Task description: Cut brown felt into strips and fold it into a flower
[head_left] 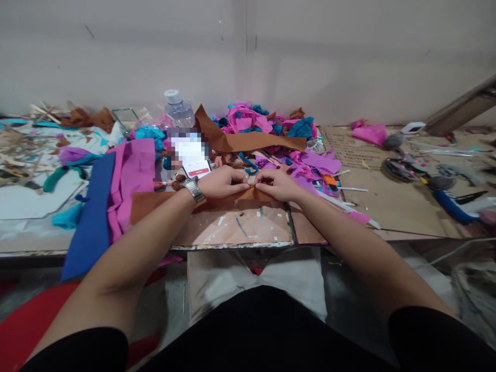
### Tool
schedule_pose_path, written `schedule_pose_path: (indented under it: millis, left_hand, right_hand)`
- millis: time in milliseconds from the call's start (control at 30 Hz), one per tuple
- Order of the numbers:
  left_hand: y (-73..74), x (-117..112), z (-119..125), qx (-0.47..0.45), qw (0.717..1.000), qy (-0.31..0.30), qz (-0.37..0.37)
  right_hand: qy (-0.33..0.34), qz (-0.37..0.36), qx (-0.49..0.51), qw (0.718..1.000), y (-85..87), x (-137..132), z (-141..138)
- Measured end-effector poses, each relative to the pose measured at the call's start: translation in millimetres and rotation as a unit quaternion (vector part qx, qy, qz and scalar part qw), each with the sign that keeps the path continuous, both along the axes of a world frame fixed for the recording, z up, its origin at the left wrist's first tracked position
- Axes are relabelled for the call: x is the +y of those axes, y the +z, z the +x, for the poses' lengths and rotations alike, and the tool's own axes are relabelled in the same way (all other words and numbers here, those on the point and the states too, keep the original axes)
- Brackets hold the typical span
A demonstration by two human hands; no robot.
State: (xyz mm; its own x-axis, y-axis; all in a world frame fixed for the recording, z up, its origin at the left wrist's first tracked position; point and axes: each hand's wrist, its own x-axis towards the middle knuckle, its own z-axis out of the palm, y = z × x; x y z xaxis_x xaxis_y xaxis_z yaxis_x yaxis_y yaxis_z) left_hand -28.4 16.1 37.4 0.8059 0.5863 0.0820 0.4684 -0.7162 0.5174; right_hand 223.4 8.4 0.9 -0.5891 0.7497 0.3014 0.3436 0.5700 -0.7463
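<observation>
Both hands meet over the table's front middle, fingertips pinched on a strip of brown crepe paper [151,204]. My left hand [225,182], with a metal watch [194,189] at its wrist, grips the strip from the left. A short gap to the right, my right hand [279,185] pinches the same strip, which looks gathered between the fingers. The strip's long end runs left under my left wrist. Just behind my left hand lies a lit phone [194,155]. Another brown strip [263,141] rests on the pile behind my hands.
Pink sheets [134,181] and a blue sheet [91,206] hang toward the front edge at left. A plastic bottle [179,109] stands behind the phone. Crumpled pink paper [248,120] is heaped at the back. A dish of pins [405,168] and blue-handled tool [453,205] lie right.
</observation>
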Motion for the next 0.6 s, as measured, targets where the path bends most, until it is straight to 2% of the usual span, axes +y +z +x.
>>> schedule_pose_path:
  millis: [67,167,267,333,500,600]
  left_hand:
    - [-1.8,0.5,0.8,0.006,1.0,0.008,0.0]
    - [-6.1,0.3,3.8,0.027,0.999,0.023,0.006]
    - [-9.6,-1.0,7.6,0.044,0.998,0.033,0.012]
    - [-10.0,-2.2,9.5,0.046,0.998,0.036,0.008]
    - [-5.7,-4.7,9.8,0.05,0.998,0.027,-0.012]
    - [-3.7,-3.8,7.5,0.049,0.998,0.022,-0.013]
  right_hand:
    - [0.002,0.033,-0.023,0.999,2.1,-0.4,1.6]
    - [0.007,0.138,-0.095,0.986,6.4,-3.9,2.2]
    - [-0.048,0.21,-0.136,0.967,9.7,-10.0,-0.7]
    - [-0.063,0.223,-0.14,0.963,11.1,-14.3,-3.8]
    - [0.005,0.196,-0.163,0.967,13.4,-18.2,-6.5]
    - [0.017,0.185,-0.162,0.969,13.4,-14.6,-3.3]
